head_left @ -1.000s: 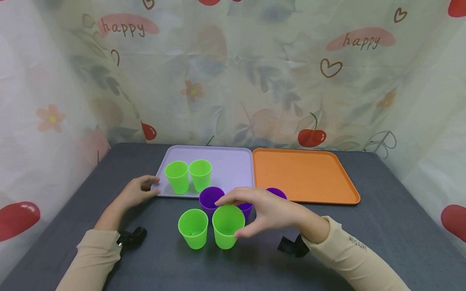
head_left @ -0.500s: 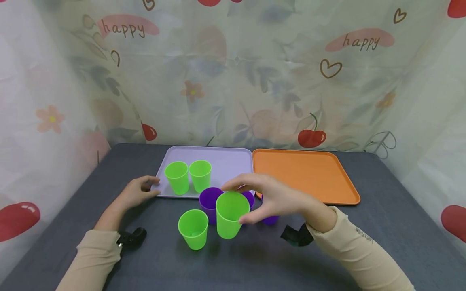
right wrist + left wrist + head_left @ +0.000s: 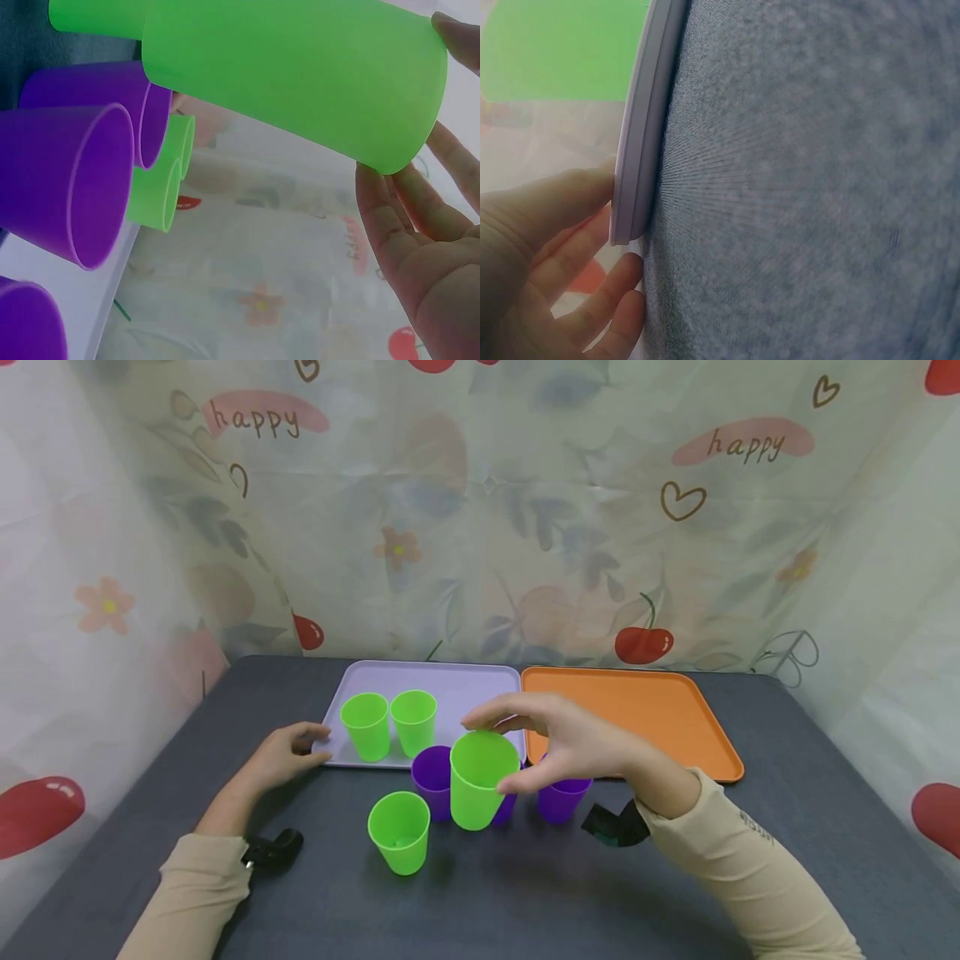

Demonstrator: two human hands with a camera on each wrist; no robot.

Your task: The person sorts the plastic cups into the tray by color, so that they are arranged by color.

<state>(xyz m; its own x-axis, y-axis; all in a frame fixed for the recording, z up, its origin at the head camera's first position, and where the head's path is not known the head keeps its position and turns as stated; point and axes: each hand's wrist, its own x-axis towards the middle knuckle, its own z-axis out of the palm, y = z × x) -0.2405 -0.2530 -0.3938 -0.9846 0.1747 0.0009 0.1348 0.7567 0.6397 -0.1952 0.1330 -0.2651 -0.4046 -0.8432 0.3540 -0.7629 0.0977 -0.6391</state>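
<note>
My right hand (image 3: pixel 573 747) pinches a green plastic cup (image 3: pixel 480 785) by its rim, thumb on one side and fingers on the other. The cup hangs upright above the table, partly covering one of the purple cups (image 3: pixel 431 781). In the right wrist view the held green cup (image 3: pixel 292 82) spans the top. At the near left corner of the lavender tray (image 3: pixel 480 693), my left hand (image 3: pixel 277 756) grips the edge; its thumb lies on the rim in the left wrist view. Another green cup (image 3: pixel 400 835) stands upright on the table in front.
Two green cups (image 3: pixel 366 727) stand side by side on the lavender tray's left part. A purple cup (image 3: pixel 561 799) stands below the orange tray (image 3: pixel 637 718), which adjoins the lavender tray on the right. A patterned curtain (image 3: pixel 487 527) hangs behind the dark table (image 3: pixel 525 910).
My right hand has lifted the green cup off the table, moving it up and slightly right, over the purple cups. The left hand stays at the tray's corner.
</note>
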